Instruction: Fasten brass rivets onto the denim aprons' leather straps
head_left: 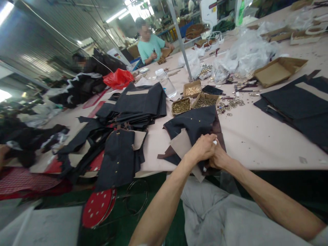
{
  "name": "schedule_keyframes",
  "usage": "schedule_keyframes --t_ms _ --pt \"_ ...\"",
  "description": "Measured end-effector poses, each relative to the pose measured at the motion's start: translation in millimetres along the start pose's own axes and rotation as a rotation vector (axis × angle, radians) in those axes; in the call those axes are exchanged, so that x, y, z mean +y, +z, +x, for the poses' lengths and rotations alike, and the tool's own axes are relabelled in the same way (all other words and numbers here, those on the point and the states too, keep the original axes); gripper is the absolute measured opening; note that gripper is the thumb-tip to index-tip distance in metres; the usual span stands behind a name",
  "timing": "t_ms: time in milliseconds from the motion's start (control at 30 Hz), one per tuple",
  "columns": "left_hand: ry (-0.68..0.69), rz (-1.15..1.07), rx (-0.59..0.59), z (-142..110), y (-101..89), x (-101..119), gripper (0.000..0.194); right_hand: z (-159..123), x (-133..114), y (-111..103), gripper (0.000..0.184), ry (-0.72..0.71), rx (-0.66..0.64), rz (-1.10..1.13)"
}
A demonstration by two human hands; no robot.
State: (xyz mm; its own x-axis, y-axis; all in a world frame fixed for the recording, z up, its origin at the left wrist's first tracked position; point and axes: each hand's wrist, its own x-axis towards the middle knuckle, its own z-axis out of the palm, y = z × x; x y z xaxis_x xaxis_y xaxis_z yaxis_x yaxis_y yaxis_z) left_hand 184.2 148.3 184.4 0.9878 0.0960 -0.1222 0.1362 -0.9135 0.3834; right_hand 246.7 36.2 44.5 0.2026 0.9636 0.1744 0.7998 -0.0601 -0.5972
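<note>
My left hand [203,147] and my right hand [219,158] meet at the near edge of the table, pressed together over a dark denim piece [194,126] with a tan lining flap [183,145]. Both hands have their fingers closed. A small white object [214,142] shows between them, seemingly gripped by my right hand; I cannot make out what it is. My left hand pinches the fabric beside it. The denim piece hangs partly over the table edge toward my lap.
Three small cardboard boxes of brass hardware [181,106] stand behind the piece, with loose metal rings [232,104] to their right. Stacks of denim pieces [133,106] lie left, more denim [299,102] right. A water bottle [166,83], plastic bags, a red stool [98,206]. Two people sit far back.
</note>
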Motion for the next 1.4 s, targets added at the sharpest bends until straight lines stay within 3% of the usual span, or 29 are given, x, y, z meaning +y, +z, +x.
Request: schedule_keyframes --t_ms 100,200,267,400,500,667,933,1200,1400 --pt "-0.14 0.115 0.01 -12 1.7 -14 0.037 -1 -2 -9 0.101 0.012 -0.016 0.034" --pt "-0.211 0.08 0.045 -35 5.7 -33 0.042 -5 -2 -16 0.12 0.007 0.001 0.085" --pt "-0.237 0.021 0.057 -53 11.5 -41 0.046 -9 2 -20 0.111 -0.009 0.037 0.136" --pt "-0.386 -0.07 0.168 -79 29.4 -43 0.035 -17 15 -31 0.047 -0.016 0.105 0.336" --pt "-0.46 -0.071 0.253 -87 42.5 -34 0.03 -21 22 -38 0.024 -0.004 0.093 0.434" --pt "-0.42 -0.035 0.26 -91 55.7 -19 0.033 -25 20 -42 0.02 -0.049 0.044 0.4" --pt "-0.304 -0.035 0.251 -92 66.4 -8 0.016 -40 4 -42 0.011 -0.058 0.13 0.314" --pt "-0.397 -0.102 0.204 -82 66.8 -9 0.02 -39 11 -38 0.005 -0.01 0.091 0.358" --pt "-0.488 -0.156 0.211 -70 70.4 -10 0.018 -34 7 -36 0.01 0.048 0.14 0.336"
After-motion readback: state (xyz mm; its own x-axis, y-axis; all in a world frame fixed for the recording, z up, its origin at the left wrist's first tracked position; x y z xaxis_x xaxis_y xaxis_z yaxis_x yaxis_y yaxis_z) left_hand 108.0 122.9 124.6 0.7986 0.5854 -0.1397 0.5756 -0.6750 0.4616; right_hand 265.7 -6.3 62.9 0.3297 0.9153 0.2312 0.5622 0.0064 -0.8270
